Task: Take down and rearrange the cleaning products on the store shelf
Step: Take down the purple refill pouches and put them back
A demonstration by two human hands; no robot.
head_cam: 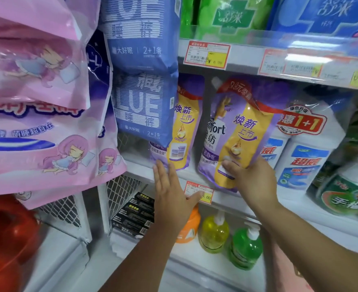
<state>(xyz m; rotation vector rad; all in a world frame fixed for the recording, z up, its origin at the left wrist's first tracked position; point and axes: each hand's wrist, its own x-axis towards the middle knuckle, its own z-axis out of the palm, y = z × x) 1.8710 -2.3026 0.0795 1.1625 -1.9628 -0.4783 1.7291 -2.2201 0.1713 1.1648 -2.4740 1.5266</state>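
Now | right hand (252,182) grips pouch (237,133) | blue pack (142,108) overlaps second pouch (184,127)

The front pouch (237,131) read "…mfort", "金纺", "焕新上市" and "抗静电". The rear pouch (183,123) also carried "焕新上市". The lower blue pack (142,108) showed "BLUE", "大好眠" and "2+1条", and the upper blue pack (140,39) repeated "大好眠" and "2+1条". A pink pack (36,131) bore "萌睡超自在". The white bottles (306,161) were marked "超威", below a red banner (300,122) with "1+1" and "绿色升级". The green pack (233,17) said "舒莱". The upper price tag (206,55) gave "¥ 6.90". The lower price tag (199,191) ended in ".00".
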